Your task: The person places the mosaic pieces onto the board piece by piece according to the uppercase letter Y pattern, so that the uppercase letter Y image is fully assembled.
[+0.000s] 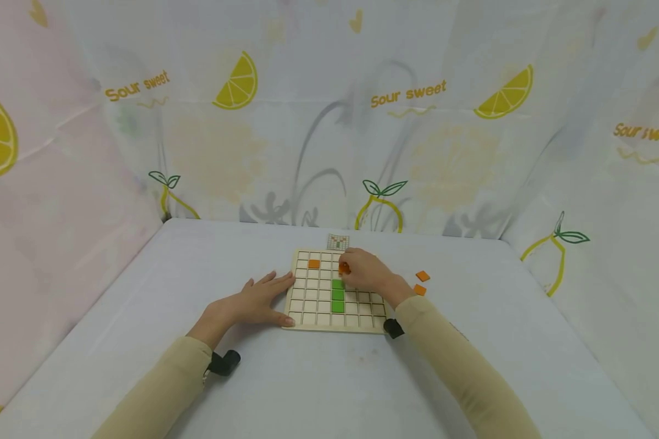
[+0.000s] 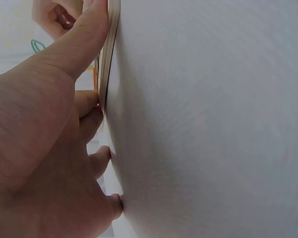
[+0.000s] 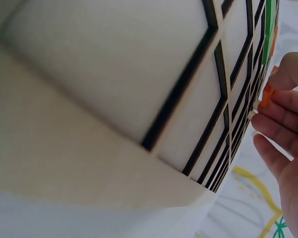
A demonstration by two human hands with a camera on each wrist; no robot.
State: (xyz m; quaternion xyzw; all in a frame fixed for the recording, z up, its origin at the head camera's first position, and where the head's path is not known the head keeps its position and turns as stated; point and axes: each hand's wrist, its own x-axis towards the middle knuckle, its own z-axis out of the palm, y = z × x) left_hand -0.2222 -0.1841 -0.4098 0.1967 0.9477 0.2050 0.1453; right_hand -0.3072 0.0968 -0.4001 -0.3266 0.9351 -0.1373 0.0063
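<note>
A wooden grid board [image 1: 310,292] lies on the white table. My left hand [image 1: 255,303] rests at its left side, fingers spread, with the thumb [image 2: 84,42] on the near left corner and fingertips along the edge. Over the upper middle squares, my right hand [image 1: 365,272] pinches an orange square tile [image 3: 267,95] between thumb and fingers, fingertips close to the grid. Several green tiles [image 1: 337,296] form a column below that spot. One orange tile [image 1: 314,264] sits in the upper left part of the grid. My right hand and forearm hide the board's upper right.
Behind the board lies a small card [image 1: 338,242] printed with a coloured grid pattern. Two loose orange tiles, one farther back [image 1: 422,276] and one nearer [image 1: 420,290], lie right of the board. A lemon-print cloth [image 1: 318,158] hangs around the table's back and sides.
</note>
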